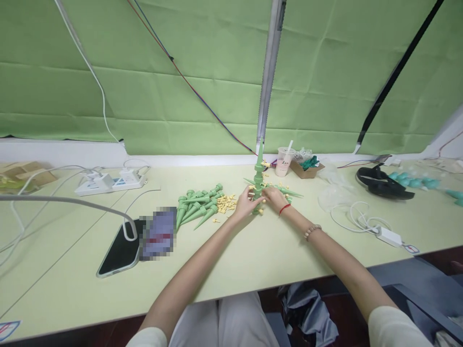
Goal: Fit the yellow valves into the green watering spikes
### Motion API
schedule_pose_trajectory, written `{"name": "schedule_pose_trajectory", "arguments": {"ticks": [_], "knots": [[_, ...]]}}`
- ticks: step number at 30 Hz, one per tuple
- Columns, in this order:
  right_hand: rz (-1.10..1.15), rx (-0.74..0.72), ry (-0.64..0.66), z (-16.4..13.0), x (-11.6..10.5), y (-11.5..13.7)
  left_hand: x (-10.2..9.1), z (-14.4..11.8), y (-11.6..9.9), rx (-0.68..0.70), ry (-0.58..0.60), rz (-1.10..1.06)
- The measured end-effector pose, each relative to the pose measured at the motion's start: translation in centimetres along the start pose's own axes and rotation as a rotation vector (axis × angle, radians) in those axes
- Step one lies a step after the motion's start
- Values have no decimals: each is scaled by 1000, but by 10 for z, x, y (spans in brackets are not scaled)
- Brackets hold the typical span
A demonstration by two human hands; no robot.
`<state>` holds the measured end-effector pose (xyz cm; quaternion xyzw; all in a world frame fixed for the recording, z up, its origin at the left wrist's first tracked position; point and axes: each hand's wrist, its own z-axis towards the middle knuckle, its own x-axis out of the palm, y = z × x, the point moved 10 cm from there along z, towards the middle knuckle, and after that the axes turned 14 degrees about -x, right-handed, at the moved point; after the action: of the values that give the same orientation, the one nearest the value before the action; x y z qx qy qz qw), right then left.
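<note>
A green plastic plant watering spike [259, 174] stands upright in front of me, its pointed tip up. My left hand [248, 202] is closed around its lower part from the left. On the other side my right hand [273, 198] has its fingers pinched together against the spike; whatever they hold is hidden. Small yellow valve pieces stick out near the spike's upper part and below my hands. To the left lies a pile of green spikes [197, 205], with a heap of loose yellow valves [226, 203] beside it. More green spikes with yellow pieces [289, 191] lie behind my right hand.
A phone [119, 250] and a blurred purple item [159, 233] lie on the left. Power strips [110, 183] stand farther back. Behind my hands are a drink cup [284, 162] and a small cardboard box [306, 169]. A black headset [383, 182] and a white charger [388, 236] are at right.
</note>
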<state>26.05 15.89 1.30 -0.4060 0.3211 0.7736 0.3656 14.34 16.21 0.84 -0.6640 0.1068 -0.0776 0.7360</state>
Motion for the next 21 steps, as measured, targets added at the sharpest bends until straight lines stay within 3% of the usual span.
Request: {"name": "schedule_pose_trajectory", "arguments": {"ticks": [5,9,13,15,17,21], "knots": [[202,243,-309,0,-49,-33,16,-3,-7,-52,261,-90],[389,327,-384,10,-89,-38,25,-12,-19,-29,424,-94],[831,213,-436,32,-126,4,28,-16,-22,-50,486,-82],[875,61,-471,44,-149,34,30,-17,-23,-52,496,-72],[903,-37,-445,55,-156,59,30,-17,-23,-53,496,-68],[924,-70,-465,69,-162,70,27,-19,-23,-48,459,-91]]}}
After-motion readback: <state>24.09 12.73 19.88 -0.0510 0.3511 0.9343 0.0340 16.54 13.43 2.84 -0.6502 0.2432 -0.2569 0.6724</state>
